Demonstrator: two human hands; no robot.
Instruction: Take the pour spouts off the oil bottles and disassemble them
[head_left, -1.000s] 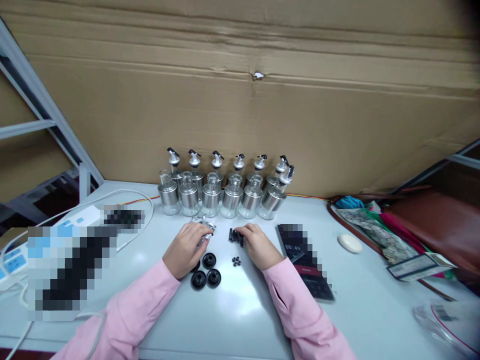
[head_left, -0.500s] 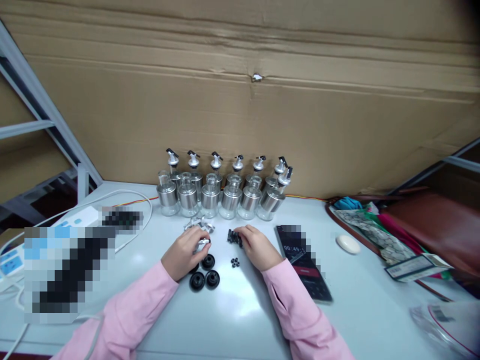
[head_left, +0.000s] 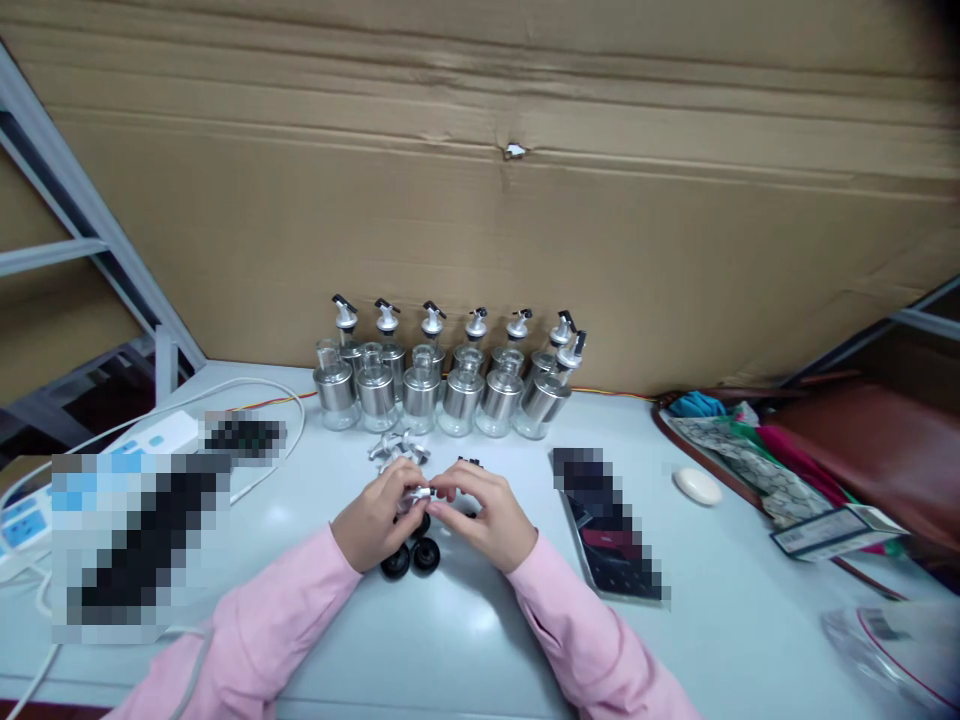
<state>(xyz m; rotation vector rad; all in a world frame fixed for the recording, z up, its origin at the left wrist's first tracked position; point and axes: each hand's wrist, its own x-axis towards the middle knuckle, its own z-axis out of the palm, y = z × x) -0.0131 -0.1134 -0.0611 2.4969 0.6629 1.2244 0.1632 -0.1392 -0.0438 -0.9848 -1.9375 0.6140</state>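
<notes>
Grey-blue tabletop [head_left: 420,650] (creased cardboard [head_left: 300,220] behind) lies under both hands [head_left: 379,515] [head_left: 487,515].

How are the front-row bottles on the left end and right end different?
The left bottle has a bare glass neck; the right bottle wears a silver pourer with a black lever. So the right bottle stands taller than the left bottle. Both are clear glass with a shiny metal band.

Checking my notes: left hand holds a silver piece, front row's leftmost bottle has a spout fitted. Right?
Not the leftmost bottle: the head view shows the spout on the front row's rightmost bottle. The left hand does hold a silver piece.
</notes>
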